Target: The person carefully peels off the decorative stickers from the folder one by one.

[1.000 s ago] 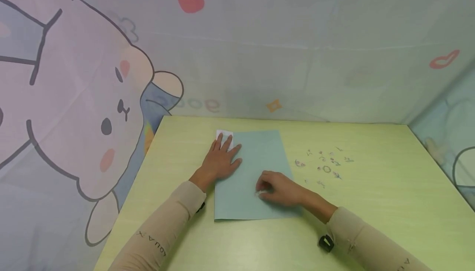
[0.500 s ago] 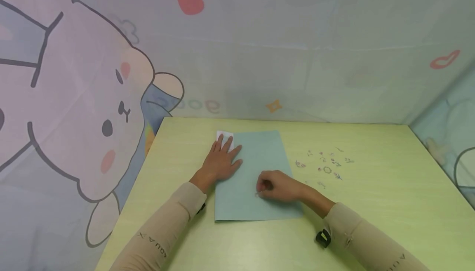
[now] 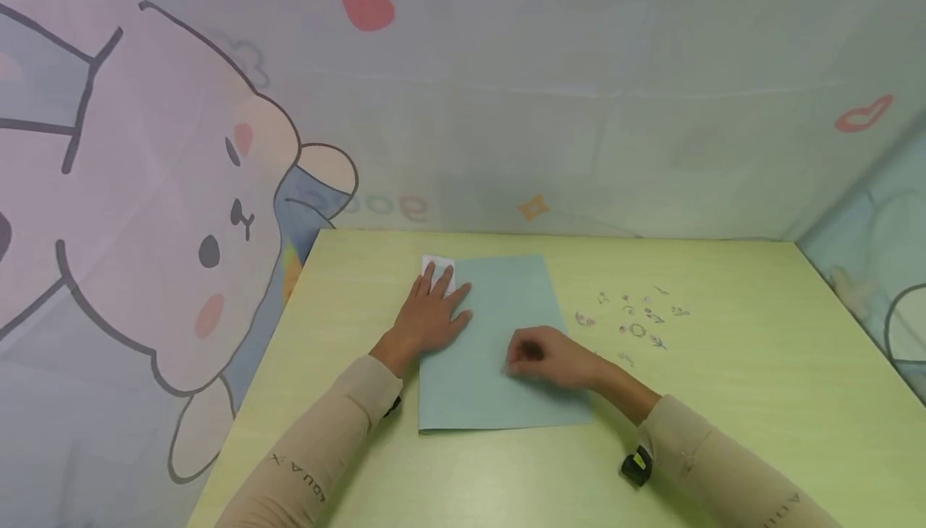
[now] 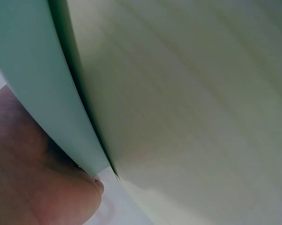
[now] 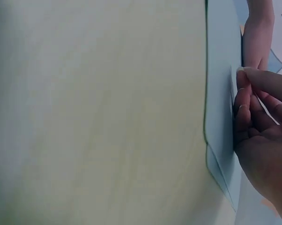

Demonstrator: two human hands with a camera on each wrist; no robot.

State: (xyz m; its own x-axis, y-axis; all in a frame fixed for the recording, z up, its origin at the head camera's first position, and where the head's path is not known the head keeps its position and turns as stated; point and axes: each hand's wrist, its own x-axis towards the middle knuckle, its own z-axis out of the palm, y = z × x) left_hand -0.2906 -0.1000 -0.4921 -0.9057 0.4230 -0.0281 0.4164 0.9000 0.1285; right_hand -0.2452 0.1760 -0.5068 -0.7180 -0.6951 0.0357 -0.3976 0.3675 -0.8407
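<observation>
A pale blue-green folded sheet of paper [image 3: 477, 399] lies on the table between the hands. My left hand [image 3: 427, 315] rests on its left side with fingers spread, the fingertips over a small white paper [image 3: 439, 261] at the top left corner. Over the middle of the sheet, my right hand [image 3: 553, 358] has its fingers curled, thumb and index finger together. In the right wrist view the fingertips pinch a thin whitish piece [image 5: 233, 86], partly hidden by the hand; I cannot tell its exact kind. The left wrist view has part of the left hand [image 4: 42, 183] beside the sheet's edge.
To the right of the sheet, several tiny flower-like pieces [image 3: 637, 330] in purple, pink and green are scattered on the light yellow-green table [image 3: 738, 399]. A printed cloth [image 3: 579, 94] hangs behind the table, with a cartoon animal on the left.
My right hand has shifted slightly right and away from me, and the small whitish piece at its fingertips shows less. The left hand stays in place.
</observation>
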